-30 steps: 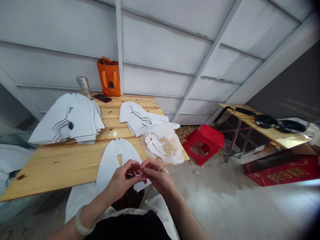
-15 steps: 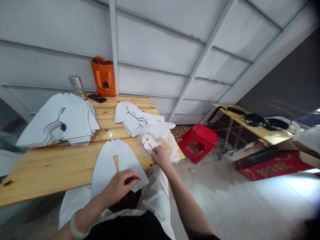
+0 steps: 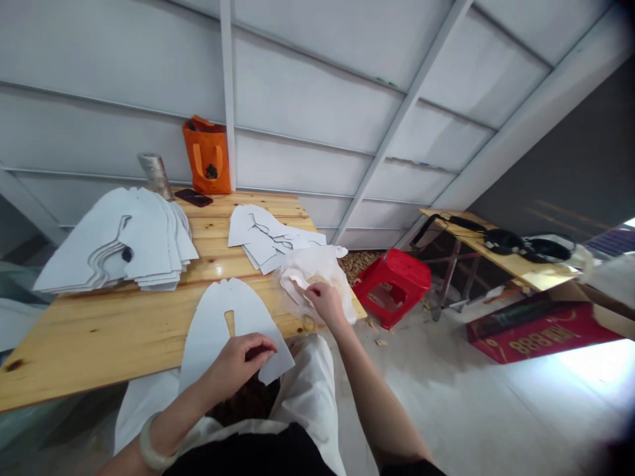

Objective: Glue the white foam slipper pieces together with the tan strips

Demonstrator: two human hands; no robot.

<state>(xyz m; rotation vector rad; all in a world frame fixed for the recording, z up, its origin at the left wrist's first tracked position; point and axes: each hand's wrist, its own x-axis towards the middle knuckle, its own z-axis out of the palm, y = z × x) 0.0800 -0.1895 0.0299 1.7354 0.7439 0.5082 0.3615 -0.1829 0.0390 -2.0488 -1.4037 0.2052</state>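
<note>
On the near edge of the wooden table point(image 3: 149, 344) lies a white arch-shaped card sheet point(image 3: 208, 324) with a narrow slot, partly overhanging my lap. My left hand point(image 3: 243, 360) rests over its lower part, fingers curled loosely and thumb a little apart, with nothing visible in them. At the table's right corner my right hand point(image 3: 325, 301) pinches a small pale flat piece point(image 3: 300, 287), tilted almost edge-on. It is at a crumpled clear plastic bag point(image 3: 317, 261). My fingers hide part of the piece.
A stack of white cut-out sheets point(image 3: 143, 244) stands at left, with more cut sheets point(image 3: 270, 235) behind the bag. Farther back are an orange bag point(image 3: 208, 158), a phone point(image 3: 193, 197) and a roll point(image 3: 155, 173). A red stool point(image 3: 397, 277) stands right of the table.
My right hand has picked up and tilted the pale piece that lay flatter on the bag. My left hand has barely moved.
</note>
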